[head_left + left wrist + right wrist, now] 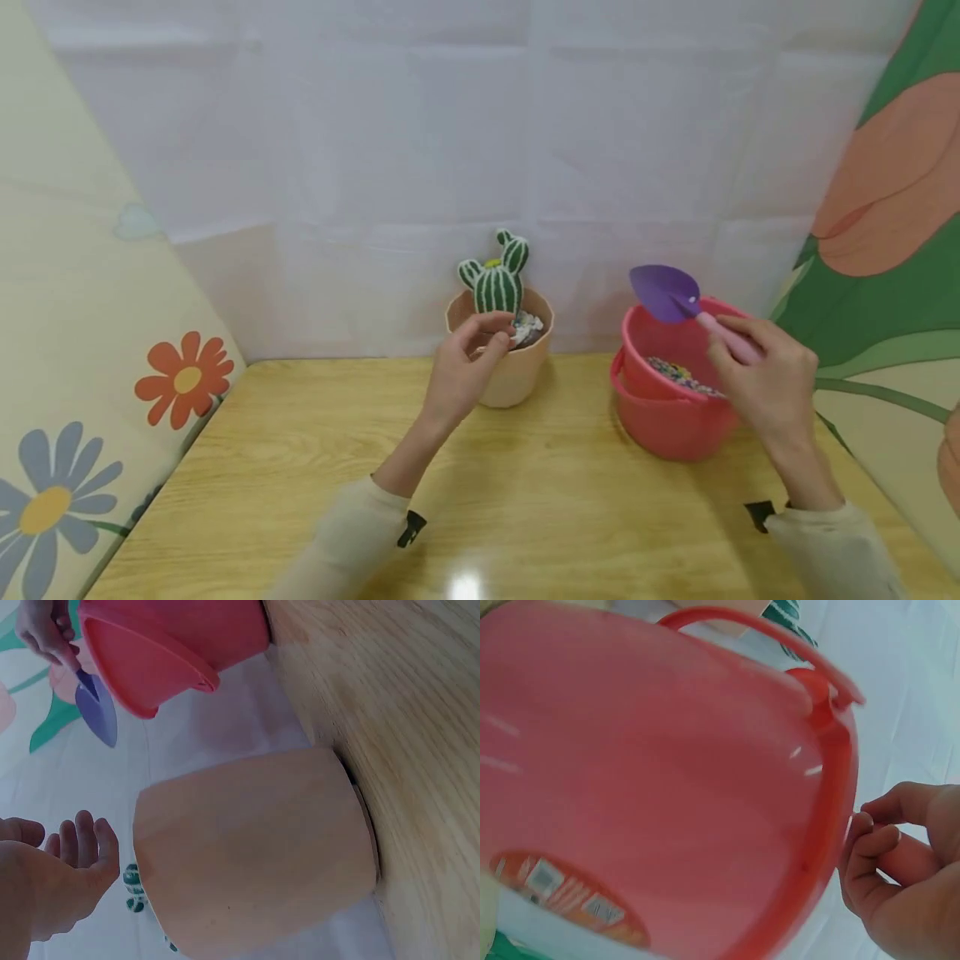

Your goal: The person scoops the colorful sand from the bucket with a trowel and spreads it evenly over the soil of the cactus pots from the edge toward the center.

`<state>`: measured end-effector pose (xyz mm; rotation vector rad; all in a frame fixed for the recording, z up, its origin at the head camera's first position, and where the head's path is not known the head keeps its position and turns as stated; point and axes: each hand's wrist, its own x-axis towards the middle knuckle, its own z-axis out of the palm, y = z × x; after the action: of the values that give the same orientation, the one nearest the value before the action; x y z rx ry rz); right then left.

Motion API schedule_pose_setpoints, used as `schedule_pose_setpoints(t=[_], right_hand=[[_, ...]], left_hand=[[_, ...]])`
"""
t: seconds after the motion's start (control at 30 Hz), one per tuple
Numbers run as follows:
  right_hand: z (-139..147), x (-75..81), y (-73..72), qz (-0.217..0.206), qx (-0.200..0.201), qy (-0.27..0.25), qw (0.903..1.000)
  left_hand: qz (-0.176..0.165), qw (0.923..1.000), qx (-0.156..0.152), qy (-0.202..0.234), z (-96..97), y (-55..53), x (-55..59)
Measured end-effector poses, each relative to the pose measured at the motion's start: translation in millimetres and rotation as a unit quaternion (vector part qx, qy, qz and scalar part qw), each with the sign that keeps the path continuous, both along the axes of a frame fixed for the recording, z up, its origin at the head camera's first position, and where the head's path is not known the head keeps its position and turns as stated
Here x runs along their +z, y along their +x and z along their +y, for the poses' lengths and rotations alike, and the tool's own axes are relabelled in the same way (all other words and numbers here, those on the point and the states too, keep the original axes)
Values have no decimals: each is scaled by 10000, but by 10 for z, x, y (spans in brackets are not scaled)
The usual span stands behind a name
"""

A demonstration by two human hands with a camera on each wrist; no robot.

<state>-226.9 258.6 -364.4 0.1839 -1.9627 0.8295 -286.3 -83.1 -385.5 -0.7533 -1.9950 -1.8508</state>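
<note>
A hand trowel [664,292] with a purple blade and pink handle is gripped in my right hand [776,383], raised over the red bucket [667,427]. Colourful small pebbles [681,374] lie inside that bucket. My left hand [459,372] hovers in front of the peach flowerpot's rim, fingers loosely bent and holding nothing. In the flowerpot [251,844] stands a green and white knitted cactus [497,292], with whitish pebbles [527,327] beside its base. Part of the pot's opening is hidden behind the left hand in the head view.
Both containers stand on a light wooden table [300,442], near its back edge. A white cloth backdrop [397,167] hangs right behind them. Flower-printed panels [900,192] flank the table on both sides. The bucket's handle [757,626] is folded down along its side.
</note>
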Motion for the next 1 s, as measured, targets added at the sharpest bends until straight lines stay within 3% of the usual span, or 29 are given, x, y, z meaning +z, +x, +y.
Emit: schedule_pose_setpoints(t=[0.17,0.3,0.43,0.57,0.67,0.73,0.87,1.0], right_hand=[[172,-30,69,-1014,44,-314,9943],[333,-14,125,-1999,56,-204,9796],[472,7,148,-2612,161,199,9649],[571,14,134,-2796,339,715,9569],[629,49,88,-2711,396,1176,9545],[660,85,56,-2704,427,1410,9514],[687,165,-11,-2983,564,1667,9381],[680,263,-105,-3380,811,1794,9203]], left_hand=[[455,9966,-580,-376,292,13,-60],[504,9924,-720,-858,526,31,-82],[72,9886,-706,-1331,711,43,-116],[-683,9852,-581,-1459,891,47,-176],[-1415,9837,-611,-931,1042,35,-215],[-1983,9763,-807,-305,1140,21,-222],[-2892,9472,-1134,795,1288,-13,-212],[-3345,9254,-1175,1339,1377,-28,-165]])
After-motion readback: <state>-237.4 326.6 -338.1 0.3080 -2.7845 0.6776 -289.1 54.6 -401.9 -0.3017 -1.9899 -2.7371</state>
